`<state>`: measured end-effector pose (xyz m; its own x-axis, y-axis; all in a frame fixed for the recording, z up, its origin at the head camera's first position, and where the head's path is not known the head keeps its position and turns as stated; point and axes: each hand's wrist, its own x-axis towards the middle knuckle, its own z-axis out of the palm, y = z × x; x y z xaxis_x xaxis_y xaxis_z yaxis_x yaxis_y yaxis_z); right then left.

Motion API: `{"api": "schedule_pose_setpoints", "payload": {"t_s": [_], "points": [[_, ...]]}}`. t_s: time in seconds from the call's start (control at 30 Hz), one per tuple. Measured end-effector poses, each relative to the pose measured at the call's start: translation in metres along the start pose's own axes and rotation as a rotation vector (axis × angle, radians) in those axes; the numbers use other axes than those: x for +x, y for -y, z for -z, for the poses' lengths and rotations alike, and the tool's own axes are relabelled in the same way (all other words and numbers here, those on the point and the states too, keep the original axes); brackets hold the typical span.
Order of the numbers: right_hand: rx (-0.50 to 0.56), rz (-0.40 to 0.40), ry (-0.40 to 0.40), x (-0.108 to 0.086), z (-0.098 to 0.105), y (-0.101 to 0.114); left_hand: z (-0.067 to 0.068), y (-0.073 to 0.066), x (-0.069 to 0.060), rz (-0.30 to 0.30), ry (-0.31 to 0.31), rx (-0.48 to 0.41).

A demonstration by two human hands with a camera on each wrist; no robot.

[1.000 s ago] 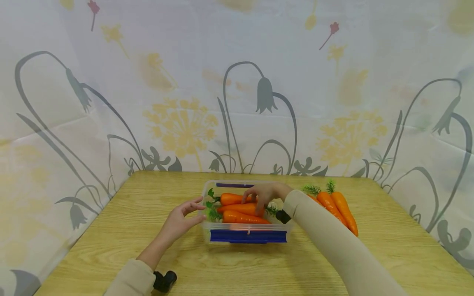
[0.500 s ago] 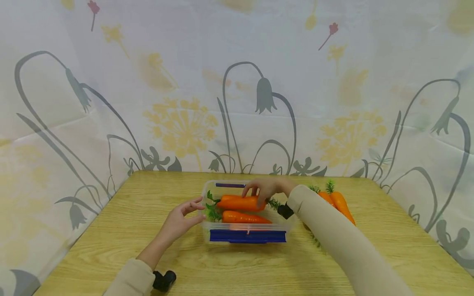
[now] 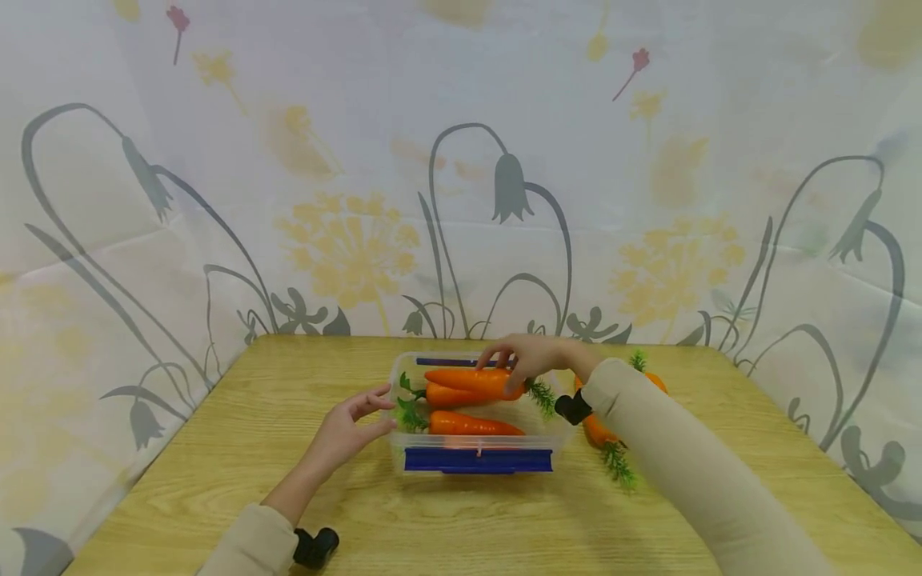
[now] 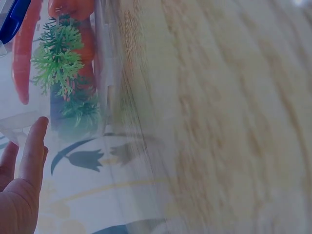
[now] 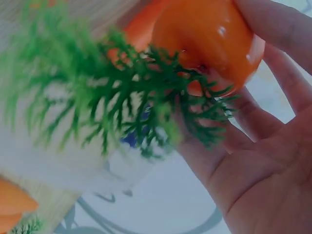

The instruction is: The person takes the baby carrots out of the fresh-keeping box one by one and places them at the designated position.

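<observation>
In the head view a clear plastic box (image 3: 475, 442) with blue clips holds several orange carrots with green tops. My right hand (image 3: 529, 358) grips one carrot (image 3: 468, 379) by its thick end, above another carrot (image 3: 450, 398) in the box. The right wrist view shows the fingers and thumb around that carrot (image 5: 209, 39), its leafy top (image 5: 122, 92) hanging beside the palm. My left hand (image 3: 349, 428) is at the box's left rim with fingers apart; in the left wrist view this hand (image 4: 22, 185) has its fingertips by the clear wall.
More carrots (image 3: 598, 432) lie on the wooden table (image 3: 346, 512) right of the box, partly hidden by my right sleeve (image 3: 691, 456). Behind the table hangs a pale cloth (image 3: 461, 80) with a flower print.
My right hand has risen and shifted right, lifting the carrot it holds, whose narrow end now lies over the one behind. My left hand has stayed by the rim.
</observation>
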<state>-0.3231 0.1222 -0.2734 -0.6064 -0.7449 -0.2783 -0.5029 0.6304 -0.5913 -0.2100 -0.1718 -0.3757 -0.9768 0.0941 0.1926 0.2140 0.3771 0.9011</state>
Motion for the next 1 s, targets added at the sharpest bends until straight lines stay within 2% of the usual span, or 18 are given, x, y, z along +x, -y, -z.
{"api": "schedule_pose_setpoints", "payload": {"t_s": [0.27,0.5,0.77,1.0], "points": [[0.059,-0.002,-0.093,-0.024,0.007,-0.006,0.001,-0.001,0.0,0.004,0.004,0.011],[0.088,-0.01,-0.168,-0.043,0.008,-0.02,0.001,-0.001,0.0,0.011,0.013,0.012],[0.075,-0.021,-0.26,-0.061,0.004,-0.035,0.002,-0.002,-0.001,0.009,0.016,0.007],[0.078,-0.037,-0.378,-0.081,-0.002,-0.043,0.002,-0.002,-0.001,0.004,0.015,0.005]]}}
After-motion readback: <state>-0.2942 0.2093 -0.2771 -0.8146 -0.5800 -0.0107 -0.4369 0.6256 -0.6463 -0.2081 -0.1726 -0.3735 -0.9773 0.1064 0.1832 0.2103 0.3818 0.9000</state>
